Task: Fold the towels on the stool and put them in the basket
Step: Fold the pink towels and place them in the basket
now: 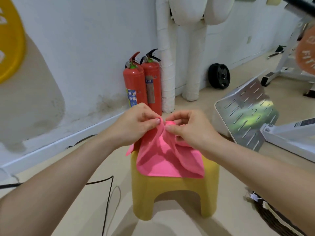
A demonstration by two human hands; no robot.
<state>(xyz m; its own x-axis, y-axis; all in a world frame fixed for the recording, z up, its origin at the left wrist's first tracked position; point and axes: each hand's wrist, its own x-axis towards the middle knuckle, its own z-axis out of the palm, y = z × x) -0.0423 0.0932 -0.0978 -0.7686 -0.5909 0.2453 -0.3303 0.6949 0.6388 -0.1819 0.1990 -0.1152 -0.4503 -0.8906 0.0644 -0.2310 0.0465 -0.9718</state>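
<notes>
Both hands meet above the small yellow plastic stool (172, 198). The left hand (134, 125) and the right hand (189, 128) each pinch the bright pink cloth towel (162, 160), lifting its far edge; its near part lies on the stool. A dark woven basket (276, 218) stands at the lower right.

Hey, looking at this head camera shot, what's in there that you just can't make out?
All in the head view:
The basket is cut off by the lower right edge, so its inside is unseen.
The pink towel covers the stool top, hiding any towels beneath.
The left hand and right hand hide the edges they pinch.
The fire extinguisher label print is too small.
</notes>
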